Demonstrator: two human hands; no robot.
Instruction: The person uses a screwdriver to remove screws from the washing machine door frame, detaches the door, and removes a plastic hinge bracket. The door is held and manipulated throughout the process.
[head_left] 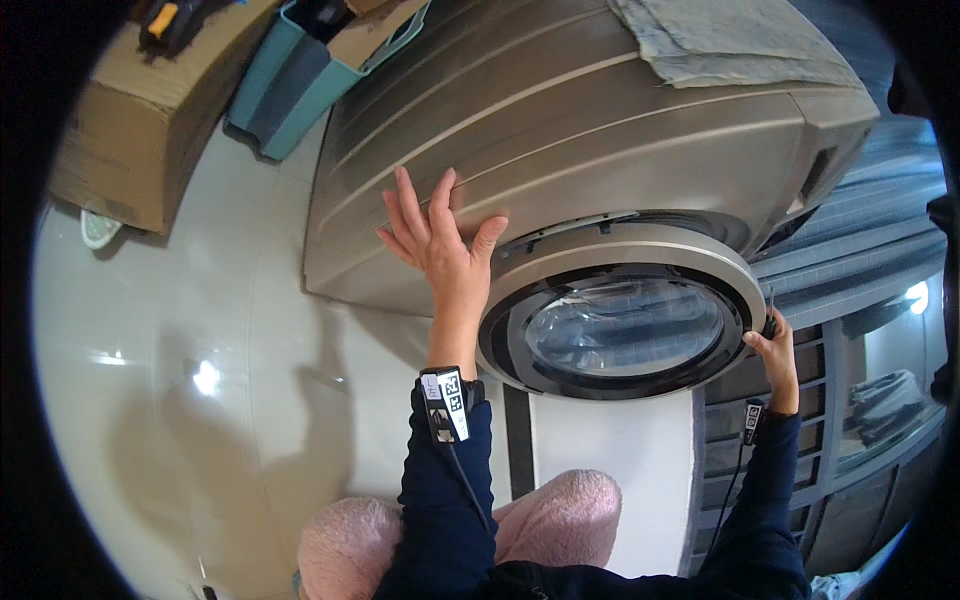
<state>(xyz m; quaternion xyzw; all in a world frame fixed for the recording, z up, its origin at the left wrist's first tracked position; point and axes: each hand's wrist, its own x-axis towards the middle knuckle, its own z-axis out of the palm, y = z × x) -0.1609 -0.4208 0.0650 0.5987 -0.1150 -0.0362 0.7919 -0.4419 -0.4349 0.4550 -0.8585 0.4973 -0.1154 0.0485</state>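
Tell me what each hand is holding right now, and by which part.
The right hand grips the round, silver-rimmed glass washing-machine door at its right edge. The left hand holds nothing; it rests flat on the grey metal washer front panel.

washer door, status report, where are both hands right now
Left hand flat, open on washing machine front. Right hand gripping round door at its right rim. Folded cloth on top; nothing blocking door.
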